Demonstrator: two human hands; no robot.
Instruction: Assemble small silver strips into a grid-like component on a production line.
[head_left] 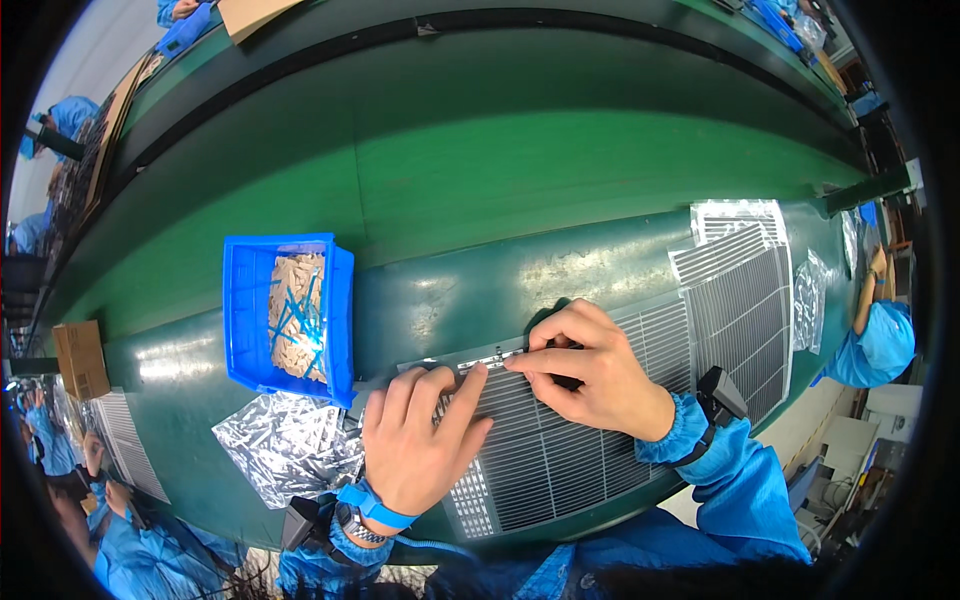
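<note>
A sheet with rows of dark strips (560, 465) lies on the green bench under both my hands. Along its far edge runs a small pale strip with dark spots (487, 364). My left hand (415, 440) rests with its fingers spread, the index fingertip touching that strip. At the strip's right end, my right hand (598, 372) has thumb and index finger pinched together; whatever is between them is too small to make out. Light pieces in rows (470, 505) show on the sheet's left part, partly covered by my left hand.
A blue bin (343, 320) holds beige scraps and blue strips. Beside my left hand lies a clear bag of silvery pieces (285, 445). More striped sheets (740, 300) lie to the right. A green belt (450, 140) runs behind; a cardboard box (82, 360) and co-workers are at the sides.
</note>
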